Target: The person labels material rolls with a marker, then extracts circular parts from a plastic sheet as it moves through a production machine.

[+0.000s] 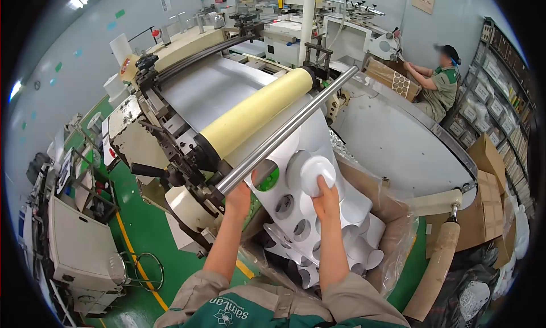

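Green factory floor (142,231) — your right hand (326,200) pinches a white disc (318,174) at the punched sheet (352,198). Your left hand (239,198) meets the sheet's edge, grip unclear.

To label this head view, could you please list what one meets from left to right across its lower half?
Grey cabinet, left hand, right hand gripping white disc, cardboard tube, cardboard boxes.

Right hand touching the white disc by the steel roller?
Touching. Head view: the right hand holds the white disc at its lower edge, no gap visible.
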Available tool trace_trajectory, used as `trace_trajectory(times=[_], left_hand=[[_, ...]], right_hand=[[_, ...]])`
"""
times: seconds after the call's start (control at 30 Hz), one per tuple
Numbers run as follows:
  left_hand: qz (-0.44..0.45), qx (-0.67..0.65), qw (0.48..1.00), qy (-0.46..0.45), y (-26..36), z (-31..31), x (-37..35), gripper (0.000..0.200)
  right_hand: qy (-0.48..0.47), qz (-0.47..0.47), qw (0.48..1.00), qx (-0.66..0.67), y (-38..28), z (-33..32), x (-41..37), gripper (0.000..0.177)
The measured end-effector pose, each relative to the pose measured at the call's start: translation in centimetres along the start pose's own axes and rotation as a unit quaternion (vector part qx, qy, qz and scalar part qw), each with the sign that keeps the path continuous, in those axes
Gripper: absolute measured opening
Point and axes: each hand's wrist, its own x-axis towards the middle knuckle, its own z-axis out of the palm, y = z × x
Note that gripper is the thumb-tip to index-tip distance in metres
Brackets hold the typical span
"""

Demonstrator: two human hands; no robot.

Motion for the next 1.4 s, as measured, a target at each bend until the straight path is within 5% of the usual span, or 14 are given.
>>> trace_trajectory(times=[0.13, 0.2, 0.33, 0.4, 0.53, 0.7, 0.73, 0.93, 1.0, 1.1, 1.13, 1.2, 1.4], left_hand=[[-0.019, -0.043, 0.999, -0.008, 0.9, 1.4, 0.4, 0.038], [-0.050, -0.086, 0.995, 0.011, 1.0, 2.6, 0.0, 0.036], [-0.124, -0.077, 0.989, -0.002, -1.8, 2.1, -2.0, 0.041], [-0.152, -0.068, 0.986, 0.019, -2.8, 2.4, -3.7, 0.046], [-0.167, -0.011, 0.985, -0.038, -2.6, 2.9, -5.3, 0.048], [-0.084, 0.043, 0.995, 0.024, -1.7, 1.3, -3.4, 0.049], [-0.071, 0.030, 0.997, 0.032, -0.5, 1.5, -2.7, 0.047], [-0.006, -0.056, 0.998, 0.033, 0.4, -0.4, 0.6, 0.038], [-0.007, -0.053, 0.998, -0.037, 1.7, 1.6, 0.2, 0.037], [-0.122, -0.077, 0.989, -0.043, 0.7, 2.4, -0.7, 0.043], [-0.117, -0.050, 0.991, -0.029, -0.7, 1.8, -1.1, 0.045], [-0.163, -0.073, 0.983, -0.035, -1.5, 2.7, -3.2, 0.050], [-0.236, 0.041, 0.967, -0.087, -2.8, 2.6, -5.7, 0.056]], right_hand=[[-0.136, -0.053, 0.956, -0.255, -0.5, 3.8, 1.4, 0.039], [-0.179, -0.005, 0.901, -0.396, -1.5, 6.6, 0.9, 0.042], [-0.220, -0.060, 0.830, -0.509, 0.2, 7.8, 1.5, 0.059], [-0.212, -0.067, 0.843, -0.490, 1.6, 6.1, 2.0, 0.057], [-0.188, 0.089, 0.918, -0.337, 1.7, 3.0, 0.8, 0.043], [0.008, 0.033, 0.999, -0.010, 2.4, -2.2, -0.3, 0.040], [0.056, 0.022, 0.998, -0.032, 1.5, -2.0, -0.4, 0.045], [-0.151, -0.022, 0.970, -0.190, -0.2, 2.9, 1.6, 0.037], [-0.168, -0.006, 0.939, -0.300, -0.1, 6.0, 1.9, 0.038], [-0.243, -0.035, 0.902, -0.354, 0.7, 8.7, 2.7, 0.050], [-0.230, -0.121, 0.856, -0.447, 1.7, 8.1, 3.5, 0.057], [-0.205, -0.063, 0.812, -0.543, 1.3, 8.0, 2.4, 0.057], [-0.152, 0.072, 0.920, -0.354, 2.9, 1.9, 0.2, 0.050]])
